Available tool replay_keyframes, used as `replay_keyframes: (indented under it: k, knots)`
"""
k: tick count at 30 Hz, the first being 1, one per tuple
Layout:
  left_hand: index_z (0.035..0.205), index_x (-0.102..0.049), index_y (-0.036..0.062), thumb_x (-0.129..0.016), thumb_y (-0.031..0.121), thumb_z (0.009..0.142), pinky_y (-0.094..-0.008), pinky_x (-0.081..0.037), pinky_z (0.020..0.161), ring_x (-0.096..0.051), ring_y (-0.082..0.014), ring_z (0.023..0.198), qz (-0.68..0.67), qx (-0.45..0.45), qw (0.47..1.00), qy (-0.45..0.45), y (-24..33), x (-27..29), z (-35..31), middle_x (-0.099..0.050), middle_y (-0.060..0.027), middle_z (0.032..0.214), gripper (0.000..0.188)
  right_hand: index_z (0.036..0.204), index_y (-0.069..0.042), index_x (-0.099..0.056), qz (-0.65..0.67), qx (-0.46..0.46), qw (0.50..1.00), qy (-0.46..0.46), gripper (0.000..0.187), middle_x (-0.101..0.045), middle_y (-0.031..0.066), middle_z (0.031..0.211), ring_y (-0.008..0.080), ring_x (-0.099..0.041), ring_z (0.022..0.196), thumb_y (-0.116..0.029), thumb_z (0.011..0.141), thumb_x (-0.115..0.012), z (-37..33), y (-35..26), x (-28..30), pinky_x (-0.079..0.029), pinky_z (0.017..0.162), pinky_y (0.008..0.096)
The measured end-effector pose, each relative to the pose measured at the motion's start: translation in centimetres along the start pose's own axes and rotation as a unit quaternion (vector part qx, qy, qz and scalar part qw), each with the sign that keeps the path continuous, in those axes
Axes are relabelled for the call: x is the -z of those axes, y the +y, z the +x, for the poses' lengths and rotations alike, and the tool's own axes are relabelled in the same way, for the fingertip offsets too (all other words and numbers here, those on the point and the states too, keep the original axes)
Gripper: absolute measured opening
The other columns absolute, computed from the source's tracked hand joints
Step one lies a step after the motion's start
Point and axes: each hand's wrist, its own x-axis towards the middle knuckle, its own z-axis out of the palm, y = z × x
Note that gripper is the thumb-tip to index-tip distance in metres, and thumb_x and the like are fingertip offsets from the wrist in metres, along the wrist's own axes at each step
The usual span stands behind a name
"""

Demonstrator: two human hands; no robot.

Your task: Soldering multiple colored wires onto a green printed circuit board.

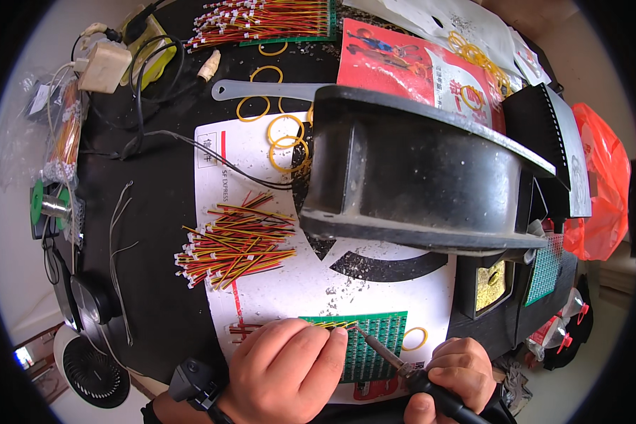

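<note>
A green circuit board [381, 346] made up of many small repeated sections lies on a white printed sheet in front of me. My left hand [283, 367] is closed over its left side, pinching thin yellow, red and black wires [330, 324] whose ends lie along the board's upper edge. In my right hand [463, 374] is a soldering iron [420, 384] with a dark handle. Its metal tip points up and left and meets the wire ends beside my left fingertips. Under the left hand, part of the board is hidden.
Beyond the board lies a pile of connector wires [240, 240]. A large black fan housing [417, 169] stands at centre right, near a yellow sponge in a holder [491, 285]. Rubber bands [287, 152] are scattered about. At left is a solder spool [53, 206].
</note>
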Motion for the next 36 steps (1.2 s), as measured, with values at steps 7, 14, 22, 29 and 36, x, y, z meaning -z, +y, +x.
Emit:
replay_keyframes:
  k: [7,14,22,29,36]
  knots:
    - [0.090,-0.070,-0.0062,-0.067,-0.008,0.066,-0.0338,-0.052,0.060,-0.061,-0.0261,0.065,-0.008,0.005,1.000,-0.004,0.0,0.1,0.1,-0.062,-0.0106,0.079,0.025,0.092,0.003,-0.053,-0.019,-0.032,0.999,0.013,0.030,-0.054,0.0110,0.069,0.0201,-0.052,0.056,-0.020,0.081,-0.070,-1.8,0.3,-0.6,-0.044,0.051,0.0324]
    - [0.090,-0.070,-0.0061,-0.067,-0.008,0.065,-0.0342,-0.052,0.060,-0.061,-0.0261,0.066,-0.017,0.013,1.000,-0.009,-0.1,0.1,0.0,-0.062,-0.0105,0.079,0.026,0.092,0.008,-0.055,-0.003,-0.002,1.000,0.016,0.024,-0.056,0.0144,0.071,0.0241,-0.054,0.055,-0.008,0.080,-0.067,-0.1,0.0,-0.1,-0.046,0.052,0.0349]
    - [0.090,-0.070,-0.0069,-0.066,-0.007,0.065,-0.0342,-0.052,0.060,-0.060,-0.0260,0.066,-0.017,0.009,1.000,-0.015,-0.2,0.1,0.1,-0.062,-0.0106,0.079,0.025,0.092,0.007,-0.055,-0.002,-0.013,1.000,0.001,0.025,-0.055,0.0145,0.071,0.0233,-0.054,0.055,-0.010,0.080,-0.067,-0.1,0.0,-0.1,-0.045,0.051,0.0350]
    - [0.090,-0.070,-0.0069,-0.067,-0.007,0.066,-0.0343,-0.051,0.061,-0.060,-0.0262,0.066,-0.006,0.003,1.000,-0.016,-0.1,0.2,0.1,-0.061,-0.0106,0.079,0.024,0.104,0.006,-0.051,0.018,0.010,1.000,-0.007,0.033,-0.052,0.0131,0.076,0.0199,-0.049,0.059,-0.013,0.082,-0.066,-0.6,0.3,0.8,-0.044,0.054,0.0361]
    - [0.091,-0.071,-0.0033,-0.067,-0.003,0.070,-0.0342,-0.052,0.064,-0.061,-0.0262,0.073,0.024,0.010,1.000,0.012,0.0,0.3,-0.4,-0.062,-0.0093,0.085,0.022,0.091,-0.001,-0.051,-0.050,-0.042,0.982,0.175,0.037,-0.051,0.0080,0.067,0.0158,-0.047,0.056,-0.033,0.085,-0.070,-3.3,0.1,-2.2,-0.040,0.048,0.0294]
